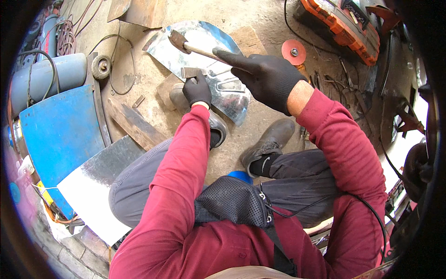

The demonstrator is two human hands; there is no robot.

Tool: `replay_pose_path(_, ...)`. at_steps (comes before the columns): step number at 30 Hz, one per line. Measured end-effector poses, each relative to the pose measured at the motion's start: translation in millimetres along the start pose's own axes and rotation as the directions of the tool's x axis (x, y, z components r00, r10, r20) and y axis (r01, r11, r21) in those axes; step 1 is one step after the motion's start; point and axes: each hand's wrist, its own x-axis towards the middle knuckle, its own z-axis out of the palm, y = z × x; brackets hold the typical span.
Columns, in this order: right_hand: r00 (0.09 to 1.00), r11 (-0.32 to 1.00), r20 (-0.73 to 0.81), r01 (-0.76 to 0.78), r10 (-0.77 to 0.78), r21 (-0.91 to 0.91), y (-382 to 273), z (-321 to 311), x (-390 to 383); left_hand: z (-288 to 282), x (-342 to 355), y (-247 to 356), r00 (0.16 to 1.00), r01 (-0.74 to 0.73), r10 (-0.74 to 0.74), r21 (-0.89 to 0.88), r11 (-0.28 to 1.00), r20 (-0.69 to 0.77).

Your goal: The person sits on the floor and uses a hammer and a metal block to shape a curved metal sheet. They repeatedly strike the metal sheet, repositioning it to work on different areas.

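Head-worn fisheye: steeply down over your chest to your left hand (198,89) and right hand (269,76).
You wear this camera as the left of two side by side, so it faces down and forward from above your maroon shirt (223,249), which crowds the lower edge close to the lens. Beyond come your black mesh pouch (232,202) and the concrete floor (232,148), with both hands and the ribbed metal sheet (220,76) farther off, above the picture's middle. The view is upright, your left on its left. It reaches from the gas cylinder (69,74) at left to the orange toolbox (341,30) at upper right, inside a round black border.
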Motion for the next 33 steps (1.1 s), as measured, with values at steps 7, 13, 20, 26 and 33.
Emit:
replay_pose_path(7, 0.999, 0.999, 0.048, -0.007, 0.009, -0.038, 1.6, 1.0, 3.6, -4.4, 2.7, -3.3, 1.000, 0.014, -0.014, 0.007, 1.000, 0.003)
replay_pose_path(13, 0.998, 0.999, 0.063, -0.019, 0.022, -0.045, 3.6, 1.7, 5.9, -10.2, 1.9, -2.9, 0.998, 0.048, -0.047, -0.016, 0.999, 0.046)
replay_pose_path(20, 0.994, 0.997, 0.105, -0.030, 0.037, -0.066, 0.9, 3.3, 7.4, -5.8, 3.4, -3.8, 0.998, 0.033, -0.029, -0.078, 0.996, 0.048)
replay_pose_path(26, 0.995, 1.000, 0.099, 0.000, 0.003, -0.026, 1.0, 7.0, 10.1, -6.5, 2.8, -0.1, 0.993, 0.066, -0.072, 0.064, 0.996, 0.089)
replay_pose_path(33, 0.977, 0.980, -0.097, 0.195, -0.189, 0.051, -51.1, -19.1, 35.3, 11.5, 17.3, -46.7, 0.984, -0.165, 0.164, 0.006, 0.986, 0.067)
